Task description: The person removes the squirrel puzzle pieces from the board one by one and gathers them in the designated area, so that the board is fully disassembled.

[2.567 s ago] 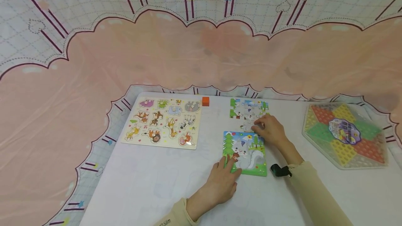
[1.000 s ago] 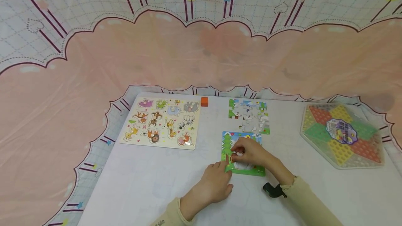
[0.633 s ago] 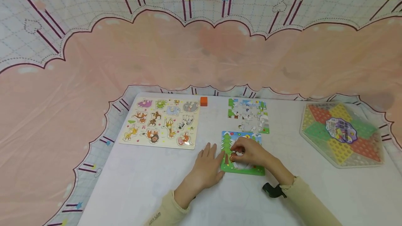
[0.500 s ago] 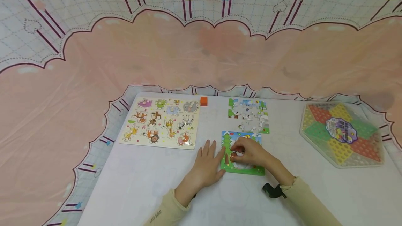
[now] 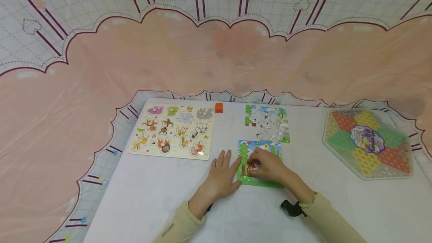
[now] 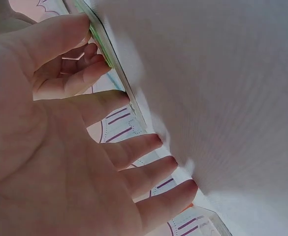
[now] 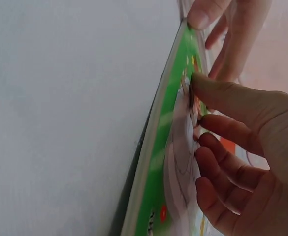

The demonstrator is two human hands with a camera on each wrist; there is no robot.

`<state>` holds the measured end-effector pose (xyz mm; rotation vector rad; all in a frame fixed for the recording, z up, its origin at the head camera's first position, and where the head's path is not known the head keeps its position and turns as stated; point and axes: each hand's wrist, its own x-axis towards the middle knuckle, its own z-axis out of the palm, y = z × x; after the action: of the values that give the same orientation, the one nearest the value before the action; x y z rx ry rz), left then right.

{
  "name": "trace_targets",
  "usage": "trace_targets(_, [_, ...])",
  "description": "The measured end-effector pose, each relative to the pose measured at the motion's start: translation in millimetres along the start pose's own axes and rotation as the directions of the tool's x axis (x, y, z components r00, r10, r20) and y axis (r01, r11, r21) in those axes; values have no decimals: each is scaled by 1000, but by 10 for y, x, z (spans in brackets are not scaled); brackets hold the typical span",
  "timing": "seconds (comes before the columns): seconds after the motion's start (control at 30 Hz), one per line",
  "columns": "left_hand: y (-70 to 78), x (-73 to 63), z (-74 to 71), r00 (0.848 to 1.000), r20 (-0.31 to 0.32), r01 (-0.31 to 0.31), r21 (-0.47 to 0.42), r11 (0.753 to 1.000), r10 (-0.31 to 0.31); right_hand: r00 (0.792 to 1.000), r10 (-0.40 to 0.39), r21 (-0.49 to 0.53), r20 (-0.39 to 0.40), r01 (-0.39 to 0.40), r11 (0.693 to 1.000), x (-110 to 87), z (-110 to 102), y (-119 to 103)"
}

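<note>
A squirrel jigsaw puzzle board (image 5: 243, 149) with a green border lies on the white table. My right hand (image 5: 270, 166) is over its middle, thumb and index finger pinching a small puzzle piece (image 7: 194, 101) with brown on it, close against the squirrel picture. The other right fingers curl loosely by the board's face. My left hand (image 5: 219, 177) lies at the board's left edge with fingers spread and straight; thumb and index fingertips are right at that edge. Behind the board, several joined loose pieces (image 5: 266, 121) form part of a matching squirrel picture. The right hand hides much of the board's centre.
At the left lies an animal peg puzzle (image 5: 172, 132). An orange cube (image 5: 219, 108) sits beside its far right corner. A hexagonal Chinese checkers box (image 5: 368, 143) stands at the right. A patterned pink cloth (image 5: 189, 59) hangs behind the table (image 5: 145, 201).
My right hand has come from the loose pieces to the board's middle and pinches a piece there. My left hand has slid left off the board's face, spreading its fingers.
</note>
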<state>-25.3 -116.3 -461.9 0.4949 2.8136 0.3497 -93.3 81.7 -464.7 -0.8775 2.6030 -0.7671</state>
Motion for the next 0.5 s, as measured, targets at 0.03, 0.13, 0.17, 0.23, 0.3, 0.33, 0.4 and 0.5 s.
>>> trace_targets(0.03, [0,0,-2,1000,-1,0,2,1000,0,1000,4,8,3,-4,1000,1,-1,-8])
trace_targets(0.13, [1,-1,-4,1000,-1,1,6,1000,-1,1000,3,24,9,-3,1000,8,7,-11])
trace_targets(0.17, [0,0,-2,1000,1,3,5,1000,-3,1000,1,26,11,-1,1000,9,11,-11])
trace_targets(0.23, [0,-1,0,1000,3,8,8,1000,-8,1000,-3,32,16,2,999,13,23,-6])
trace_targets(0.3, [-1,-1,4,1000,2,11,12,1000,-11,1000,6,53,26,-8,999,16,28,-7])
trace_targets(0.33, [-2,-1,7,1000,1,11,16,1000,-11,999,13,69,34,-16,997,18,28,-8])
trace_targets(0.4, [-2,-2,5,1000,-1,12,15,1000,-12,998,18,127,63,-26,992,26,23,-6])
trace_targets(0.5, [-2,3,-5,1000,-3,5,3,1000,-5,994,-5,253,110,-23,967,43,-22,20])
